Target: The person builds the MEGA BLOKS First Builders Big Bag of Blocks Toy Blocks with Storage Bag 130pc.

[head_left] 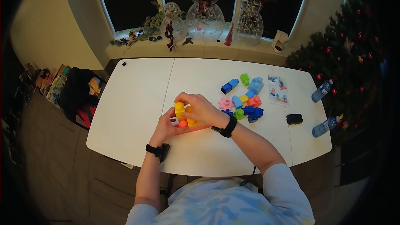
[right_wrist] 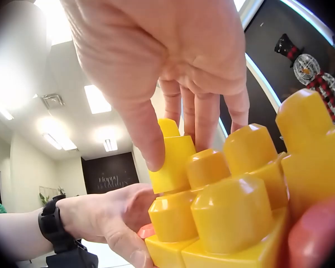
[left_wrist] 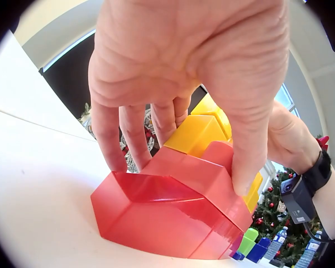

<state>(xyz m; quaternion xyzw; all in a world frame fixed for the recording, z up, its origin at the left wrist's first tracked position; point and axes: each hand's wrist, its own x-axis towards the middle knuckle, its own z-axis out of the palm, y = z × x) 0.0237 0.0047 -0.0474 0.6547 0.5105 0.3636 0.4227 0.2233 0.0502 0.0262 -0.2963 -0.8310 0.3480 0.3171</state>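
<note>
A long red toy block base (left_wrist: 167,218) with a sloped end lies on the white table (head_left: 125,112). My left hand (head_left: 163,128) grips it near this end, thumb along one side and fingers along the other. Yellow building blocks (right_wrist: 231,215) with rounded studs are stacked on it. My right hand (head_left: 203,109) pinches a narrow yellow block (right_wrist: 176,164) between thumb and fingers, and it stands upright over the other yellow studs. A rounded red piece (right_wrist: 318,234) shows beside the yellow blocks.
Loose blocks lie right of my right hand: a pink gear-shaped piece (head_left: 226,103), a green block (head_left: 244,79) and several blue ones (head_left: 255,113). Farther right are a picture sheet (head_left: 278,91), a black case (head_left: 294,118) and two water bottles (head_left: 326,126). A decorated tree (head_left: 341,54) stands beyond.
</note>
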